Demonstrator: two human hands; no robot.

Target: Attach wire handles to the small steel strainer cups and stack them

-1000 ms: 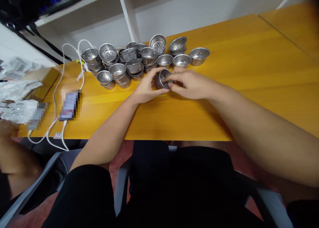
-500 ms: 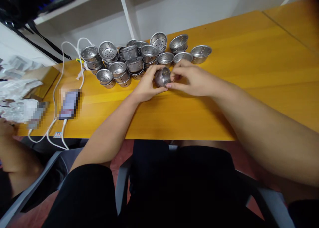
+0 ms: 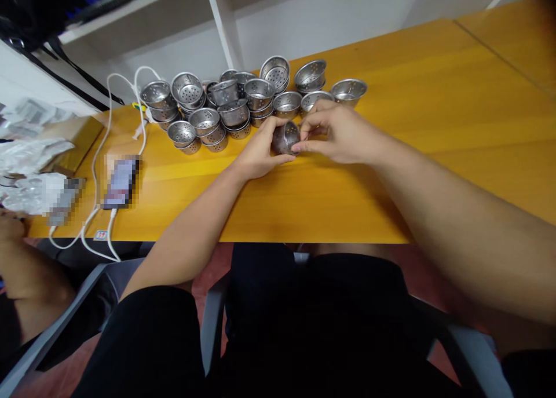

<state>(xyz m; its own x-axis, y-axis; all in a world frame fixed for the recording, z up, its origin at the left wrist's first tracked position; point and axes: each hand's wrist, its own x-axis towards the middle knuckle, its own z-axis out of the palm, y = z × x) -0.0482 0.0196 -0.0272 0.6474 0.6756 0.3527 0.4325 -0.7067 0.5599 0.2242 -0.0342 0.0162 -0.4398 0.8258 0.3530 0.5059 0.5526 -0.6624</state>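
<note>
Pinched a metal cup point(image 3: 285, 138), tipped on its side, between left hand point(image 3: 257, 153) and right hand point(image 3: 343, 132), both clasping its rim, just in front of the heap of cups point(image 3: 226, 105) on the table point(image 3: 434, 97). Partly hidden by fingers; could not tell whether touching the tabletop.

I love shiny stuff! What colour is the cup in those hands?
Silver: the small perforated steel cup is shiny, dotted with round holes; head view shows it best.

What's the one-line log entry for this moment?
left hand: grips cup | right hand: grips cup | cup: on its side | pile: behind hands
</note>
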